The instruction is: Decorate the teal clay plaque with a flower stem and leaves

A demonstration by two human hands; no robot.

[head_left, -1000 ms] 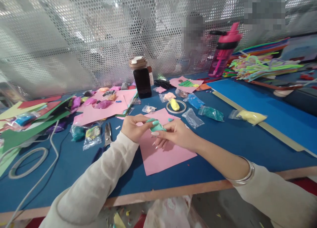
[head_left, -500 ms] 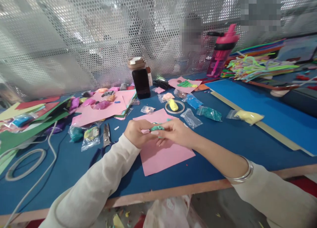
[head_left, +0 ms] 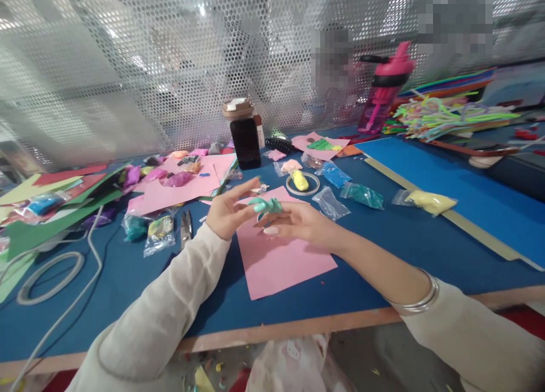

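Both of my hands meet above a pink paper sheet [head_left: 281, 261] lying on the blue table [head_left: 383, 250]. Between them is a small lump of mint-green clay [head_left: 266, 205]. My left hand [head_left: 227, 213] pinches the clay with thumb and fingertips while its index finger sticks out. My right hand [head_left: 300, 222] holds the other end, its fingers partly stretched. A silver bangle sits on my right wrist.
Small bags of coloured clay [head_left: 361, 194] lie scattered around, with a tape ring [head_left: 303, 182] holding yellow clay, scissors [head_left: 185, 226], a dark jar [head_left: 244, 135] and a pink water bottle [head_left: 383, 88]. Paper sheets [head_left: 59, 205] pile up at left; pipe cleaners [head_left: 447, 114] at right. A perforated screen stands behind.
My hands lifted slightly off the pink sheet and turned the green clay; the fingers of my left hand spread out more than before.
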